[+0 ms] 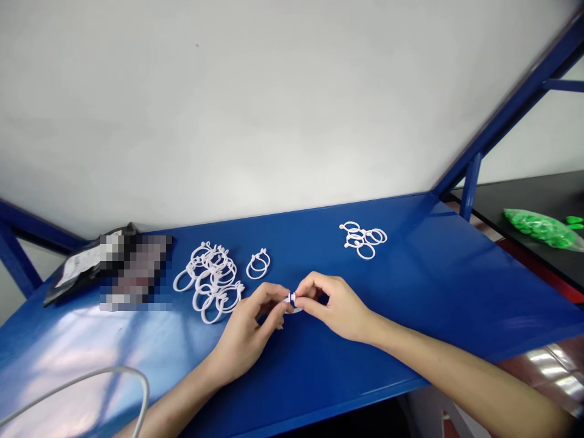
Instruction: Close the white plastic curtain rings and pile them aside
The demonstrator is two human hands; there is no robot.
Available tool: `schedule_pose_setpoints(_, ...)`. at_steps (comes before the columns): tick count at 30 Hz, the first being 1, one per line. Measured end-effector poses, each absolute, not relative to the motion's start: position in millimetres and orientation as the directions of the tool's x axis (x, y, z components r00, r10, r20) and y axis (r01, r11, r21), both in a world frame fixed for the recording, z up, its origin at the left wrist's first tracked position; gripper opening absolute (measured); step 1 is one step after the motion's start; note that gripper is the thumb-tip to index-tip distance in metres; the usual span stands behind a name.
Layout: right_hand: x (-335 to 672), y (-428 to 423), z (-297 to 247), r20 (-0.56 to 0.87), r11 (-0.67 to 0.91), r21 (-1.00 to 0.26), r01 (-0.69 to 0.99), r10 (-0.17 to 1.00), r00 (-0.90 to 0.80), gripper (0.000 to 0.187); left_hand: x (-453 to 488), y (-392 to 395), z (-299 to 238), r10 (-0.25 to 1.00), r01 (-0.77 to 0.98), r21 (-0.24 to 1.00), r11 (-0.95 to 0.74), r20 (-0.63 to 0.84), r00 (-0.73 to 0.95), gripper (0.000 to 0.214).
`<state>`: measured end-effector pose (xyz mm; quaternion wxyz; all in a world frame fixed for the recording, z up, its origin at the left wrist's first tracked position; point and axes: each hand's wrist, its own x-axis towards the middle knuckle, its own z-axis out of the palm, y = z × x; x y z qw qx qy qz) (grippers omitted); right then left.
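Observation:
Over the middle of the blue table, my left hand (255,325) and my right hand (335,304) pinch a white plastic ring (292,298) between them, each at one side of its small knobbed ends. Most of that ring is hidden behind my fingers. To the left of my left hand lies a heap of white rings (212,280) with small knobs. Beside the heap, a few similar rings (258,264) lie apart. Beyond my right hand, a smaller group of white rings (362,237) rests on the table.
A black plastic package (86,267) with a white label lies at the table's left, partly blurred out. A white cable (109,370) curves across the lower left. Blue frame bars (472,182) rise at the right, before a black surface with a bag of green pieces (542,230).

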<state>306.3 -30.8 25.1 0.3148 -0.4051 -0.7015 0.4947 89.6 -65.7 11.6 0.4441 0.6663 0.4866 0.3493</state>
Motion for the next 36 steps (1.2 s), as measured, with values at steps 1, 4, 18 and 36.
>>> schedule_pose_setpoints(1, 306.0, -31.3, 25.4, 0.039, 0.181, -0.949, 0.256, 0.879, -0.474, 0.013, 89.9, -65.9, 12.1, 0.962, 0.341, 0.931, -0.128, 0.034, 0.271, 0.02)
schedule_pose_setpoints(4, 305.3, -33.1, 26.6, 0.042, 0.194, -0.943, 0.272, 0.877, -0.479, 0.015, 91.0, -66.0, 14.1, 0.97, 0.336, 0.935, -0.111, 0.028, 0.241, 0.021)
schedule_pose_setpoints(18, 305.4, -44.8, 12.2, 0.419, 0.638, -0.69, 0.343, 0.738, -0.529, 0.016, 95.4, -68.9, 10.9, 0.975, 0.354, 0.917, -0.184, 0.126, 0.181, 0.013)
schedule_pose_setpoints(36, 307.6, -41.4, 4.9, 0.432, 0.765, -0.498, 0.408, 0.627, -0.648, 0.027, 97.0, -68.9, -1.3, 0.929, 0.404, 0.844, -0.353, 0.265, 0.257, 0.007)
